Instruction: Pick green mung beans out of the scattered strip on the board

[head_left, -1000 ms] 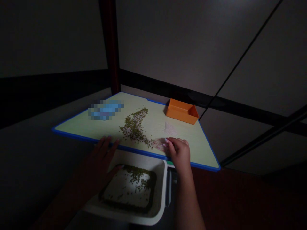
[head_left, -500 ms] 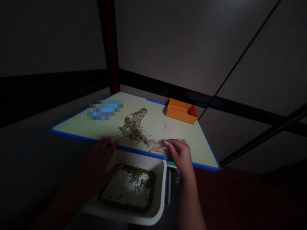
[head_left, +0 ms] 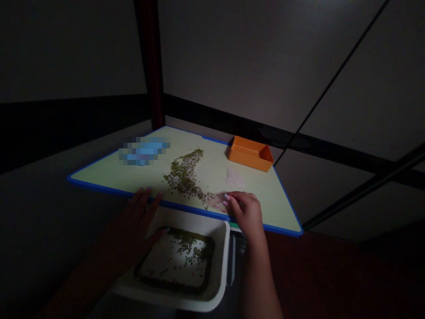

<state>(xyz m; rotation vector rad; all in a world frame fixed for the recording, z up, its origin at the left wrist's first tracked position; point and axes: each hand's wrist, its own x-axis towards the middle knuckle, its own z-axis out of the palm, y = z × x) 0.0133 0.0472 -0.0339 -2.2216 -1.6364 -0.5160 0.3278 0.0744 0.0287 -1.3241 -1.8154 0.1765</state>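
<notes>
Small green beans (head_left: 184,173), which look like mung beans, lie scattered across a pale board with a blue rim (head_left: 265,199). At the near end of the scatter, my right hand (head_left: 247,212) rests on the board, thumb and fingertips pinched together. Whatever is between them is too small to make out. My left hand (head_left: 141,217) is in shadow at the near edge, fingers stretched onto the rim and thumb reaching over the white tub (head_left: 221,292). More green beans (head_left: 192,243) lie inside that tub, below the board's edge.
An orange open box (head_left: 249,158) stands at the board's far right corner. A blurred blue item (head_left: 144,150) lies at the far left. A small pale patch (head_left: 234,176) shows between the beans and the box. Dark panelled walls (head_left: 249,66) rise behind the board.
My right hand has shifted slightly left toward the beans, its fingertips still pinched. My left hand keeps its place at the edge. The whole view has drifted a little.
</notes>
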